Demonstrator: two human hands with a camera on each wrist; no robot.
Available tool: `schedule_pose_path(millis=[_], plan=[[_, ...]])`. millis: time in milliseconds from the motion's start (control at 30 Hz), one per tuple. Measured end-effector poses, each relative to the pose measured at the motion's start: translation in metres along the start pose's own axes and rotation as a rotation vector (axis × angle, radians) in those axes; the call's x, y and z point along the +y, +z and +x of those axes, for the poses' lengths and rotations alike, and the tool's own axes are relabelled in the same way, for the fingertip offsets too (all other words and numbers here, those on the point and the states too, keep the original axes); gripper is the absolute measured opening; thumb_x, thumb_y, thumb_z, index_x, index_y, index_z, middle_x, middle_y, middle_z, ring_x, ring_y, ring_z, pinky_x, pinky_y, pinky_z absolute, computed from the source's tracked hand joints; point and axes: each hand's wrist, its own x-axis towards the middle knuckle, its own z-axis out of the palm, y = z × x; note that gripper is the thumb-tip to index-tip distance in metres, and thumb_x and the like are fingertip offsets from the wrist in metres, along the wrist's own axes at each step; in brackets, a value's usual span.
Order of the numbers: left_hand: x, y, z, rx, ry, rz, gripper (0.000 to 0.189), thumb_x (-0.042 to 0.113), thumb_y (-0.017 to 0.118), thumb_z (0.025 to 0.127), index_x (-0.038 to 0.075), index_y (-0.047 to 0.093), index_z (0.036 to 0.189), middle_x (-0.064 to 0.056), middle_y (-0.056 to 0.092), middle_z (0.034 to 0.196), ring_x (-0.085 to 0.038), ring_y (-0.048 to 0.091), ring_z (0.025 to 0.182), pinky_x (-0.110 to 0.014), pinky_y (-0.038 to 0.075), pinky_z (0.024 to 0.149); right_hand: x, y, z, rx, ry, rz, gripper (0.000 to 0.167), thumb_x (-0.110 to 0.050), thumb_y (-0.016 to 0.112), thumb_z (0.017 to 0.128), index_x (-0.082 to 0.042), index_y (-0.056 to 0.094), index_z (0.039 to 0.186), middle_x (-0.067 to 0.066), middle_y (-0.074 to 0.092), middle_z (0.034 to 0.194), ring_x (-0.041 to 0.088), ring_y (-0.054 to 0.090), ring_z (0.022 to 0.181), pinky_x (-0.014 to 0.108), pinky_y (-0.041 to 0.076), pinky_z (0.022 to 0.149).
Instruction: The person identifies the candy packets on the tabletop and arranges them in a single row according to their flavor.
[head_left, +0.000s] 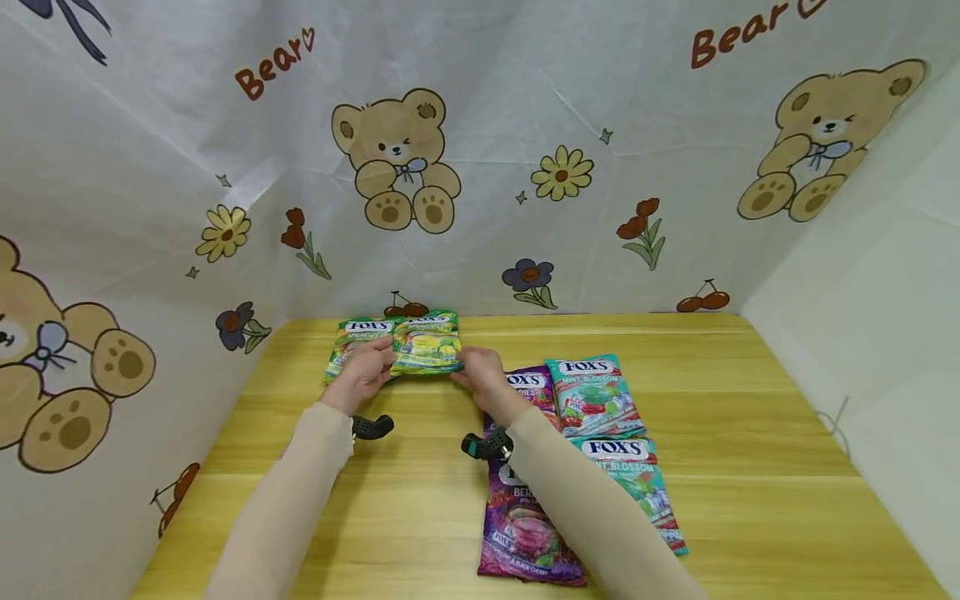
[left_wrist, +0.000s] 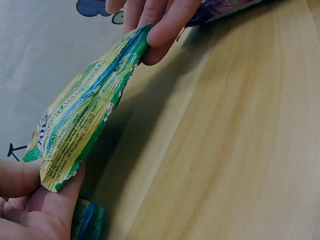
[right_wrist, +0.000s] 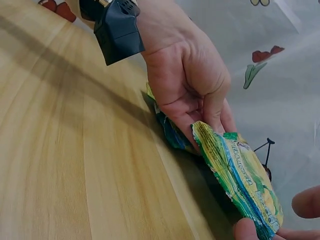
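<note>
Both hands hold a green-and-yellow FOX'S candy bag (head_left: 426, 343) at the back left of the table. My left hand (head_left: 365, 372) pinches its left edge between thumb and fingers, and my right hand (head_left: 482, 375) pinches the right edge. In the left wrist view the candy bag (left_wrist: 92, 102) is tilted, with a dark shadow beneath it. A second green-and-yellow candy bag (head_left: 349, 340) lies to the left, partly hidden by the left hand; its end (left_wrist: 89, 220) shows below that hand in the left wrist view.
Purple FOX'S berries bags (head_left: 517, 537) lie at the front centre, partly under the right forearm. Beside them are two teal mint blossom bags, one behind (head_left: 596, 396) and one in front (head_left: 660, 500). A bear-print cloth (head_left: 480, 250) rises along the wooden table's (head_left: 750, 433) back edge.
</note>
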Motion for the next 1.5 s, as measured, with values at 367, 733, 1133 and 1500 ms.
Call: schedule_pose_path(millis=[367,733,1133,1500], plan=[[-0.005,0.006,0.005,0.09,0.009,0.033,0.056,0.006,0.044,0.109,0.012,0.031,0.163,-0.011,0.019,0.172,-0.024,0.036,0.138,-0.039,0.037,0.111,0.006,-0.001,0.006,-0.025,0.069,0.038,0.057,-0.007,0.051,0.105,0.007,0.032,0.156,0.022,0.035,0.161,0.036,0.051,0.127,0.041,0.051,0.112],[0.003,0.014,-0.003,0.151,0.04,0.058,0.055,0.004,0.045,0.106,0.009,0.036,0.161,-0.011,0.031,0.169,-0.019,0.06,0.115,-0.032,0.051,0.098,0.002,-0.005,0.007,-0.072,0.122,0.082,0.061,-0.009,0.051,0.105,0.005,0.026,0.159,0.023,0.029,0.163,0.039,0.049,0.135,0.042,0.05,0.113],[0.009,0.014,-0.016,0.172,0.068,-0.019,0.054,0.007,0.044,0.108,0.004,0.033,0.161,-0.014,0.032,0.168,-0.023,0.043,0.148,-0.033,0.038,0.122,-0.002,-0.007,0.001,-0.152,0.167,-0.03,0.059,-0.012,0.049,0.107,0.004,0.029,0.159,0.023,0.024,0.167,0.041,0.045,0.143,0.044,0.049,0.114],[0.0,0.012,-0.026,0.143,0.07,-0.128,0.054,0.008,0.044,0.11,0.003,0.029,0.162,-0.014,0.03,0.168,-0.027,0.033,0.154,-0.039,0.033,0.126,-0.006,-0.011,-0.005,-0.201,0.165,-0.106,0.064,-0.013,0.05,0.106,0.004,0.021,0.161,0.02,0.018,0.17,0.045,0.034,0.151,0.047,0.046,0.116]])
